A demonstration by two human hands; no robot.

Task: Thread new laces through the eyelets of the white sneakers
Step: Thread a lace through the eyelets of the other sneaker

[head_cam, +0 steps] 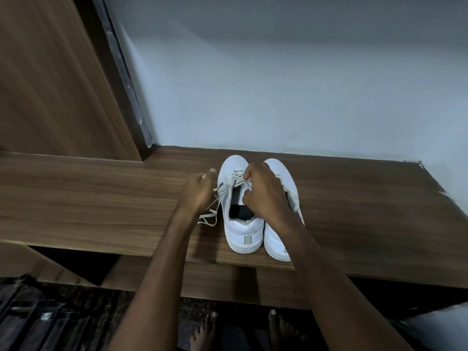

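Two white sneakers stand side by side on a wooden shelf (101, 198), toes pointing at the wall. The left sneaker (240, 234) has an off-white lace (236, 177) crossed through its front eyelets. The lace's loose end (209, 215) trails onto the wood at the shoe's left. My left hand (198, 192) is beside that shoe with fingers curled, and it pinches the lace. My right hand (263, 196) reaches over the tongue and pinches the lace at the eyelets. It covers much of the right sneaker (277, 247).
A pale wall (304, 84) rises right behind the shoes. A wooden panel (50, 84) stands at the left. The shelf's front edge is just near the heels. My bare feet (281, 330) stand on the dark floor below.
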